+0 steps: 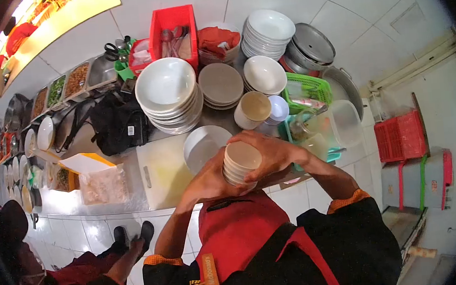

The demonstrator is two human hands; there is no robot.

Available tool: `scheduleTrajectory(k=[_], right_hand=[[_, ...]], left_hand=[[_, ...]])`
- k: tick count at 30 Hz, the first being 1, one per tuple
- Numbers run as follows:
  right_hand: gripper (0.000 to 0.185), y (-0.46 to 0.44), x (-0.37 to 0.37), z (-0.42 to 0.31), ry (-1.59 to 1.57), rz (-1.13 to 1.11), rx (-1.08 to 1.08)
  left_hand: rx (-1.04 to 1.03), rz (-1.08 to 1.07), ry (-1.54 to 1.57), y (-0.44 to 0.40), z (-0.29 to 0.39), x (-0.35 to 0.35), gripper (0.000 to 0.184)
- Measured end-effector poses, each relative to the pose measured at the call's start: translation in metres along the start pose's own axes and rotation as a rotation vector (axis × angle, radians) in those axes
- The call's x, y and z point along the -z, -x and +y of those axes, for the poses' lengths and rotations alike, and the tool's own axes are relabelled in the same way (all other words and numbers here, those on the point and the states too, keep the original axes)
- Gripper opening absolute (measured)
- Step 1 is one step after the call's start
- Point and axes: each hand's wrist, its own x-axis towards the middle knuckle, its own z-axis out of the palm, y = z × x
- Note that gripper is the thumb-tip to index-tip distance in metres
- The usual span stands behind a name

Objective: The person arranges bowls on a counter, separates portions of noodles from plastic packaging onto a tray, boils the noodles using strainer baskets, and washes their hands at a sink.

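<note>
- One load, gripped from two sides: left hand (209, 178) and right hand (272, 152) both curled around a stack of nested cups (243, 156).
- Where's it sitting?
- Between the palms, in front of the red apron (240, 225), around the near edge of the bench (90, 208). Base hidden, can't tell if anything supports it.
- Main failure mode?
- Bottom cups dropping out. Several rims show under the top one; if pressure bears only on the upper ones, the lower could slide free. Opposite error: squeezing too hard could warp the walls if they're soft. Material unclear.
- Just past the hands?
- White bowl (204, 144) right beyond the left hand. Overlaps it in view, can't confirm contact. Knuckles could shove it.
- Straight ahead?
- Beige cup (252, 110), small white cups (278, 109) next to it. Pushing forward without lifting could topple them.
- Right side?
- Clear tub (345, 124) ahead of the right forearm. A wide sweep could tip it.
- Further out?
- Tall bowl pile (166, 88), ahead and left. Uneven nesting; a bump low down could make it slide. Co-worker's forearm (124, 266) well left; stepping closer could jog the left elbow.
</note>
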Motion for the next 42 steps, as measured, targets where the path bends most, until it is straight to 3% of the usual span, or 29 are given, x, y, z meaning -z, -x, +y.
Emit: scheduleTrajectory(k=[3,9,11,13,18,23,25,27,29,32,34,35,37,38,42], right_hand=[[0.084,0.016,0.003,-0.006,-0.039,-0.024,-0.113],[0.084,0.013,0.032,0.013,-0.191,0.044,-0.134],[0.086,0.008,0.054,0.011,0.175,0.337,-0.060],[0.087,-0.004,0.072,0.029,0.274,0.359,-0.076],[0.088,-0.020,0.077,0.047,0.473,0.301,-0.177],[0.087,0.028,0.050,0.012,0.384,0.218,-0.185],[0.091,0.043,0.011,0.035,0.369,0.129,-0.268],[0.092,0.063,-0.046,0.089,0.539,0.201,-0.237],[0.095,0.055,-0.065,0.088,0.483,0.150,-0.354],[0.094,0.053,-0.075,0.090,0.482,0.306,-0.401],[0.091,0.050,-0.073,0.087,0.238,0.712,-0.328],[0.091,0.044,-0.071,0.091,0.235,0.709,-0.326],[0.088,0.022,-0.061,0.103,-0.088,0.834,-0.553],[0.087,0.009,-0.058,0.108,-0.038,0.824,-0.618],[0.086,-0.011,-0.054,0.134,-0.258,0.850,-0.336]], left_hand=[[-0.058,-0.032,-0.011,-0.005,-0.011,-0.012,0.086],[-0.020,-0.040,0.039,-0.016,-0.022,-0.011,0.082],[0.053,-0.044,-0.055,-0.014,-0.013,-0.006,0.087],[-0.050,-0.051,0.043,-0.017,-0.033,-0.008,0.086],[-0.014,0.015,0.125,-0.013,-0.032,-0.008,0.085],[-0.045,0.188,0.049,0.006,-0.046,-0.001,0.088],[-0.019,0.207,0.259,0.018,-0.053,0.007,0.093],[-0.002,0.233,0.269,0.026,-0.051,0.019,0.093],[0.017,0.268,0.278,0.034,-0.054,0.026,0.093],[0.063,0.352,0.310,0.045,-0.056,0.030,0.090],[0.058,0.370,0.335,0.052,-0.063,0.030,0.089],[0.049,0.381,0.358,0.055,-0.065,0.029,0.089],[0.063,0.399,0.413,0.057,-0.060,0.026,0.090],[0.074,0.420,0.467,0.059,-0.056,0.024,0.090],[0.018,0.445,0.322,0.071,-0.069,0.020,0.096]])
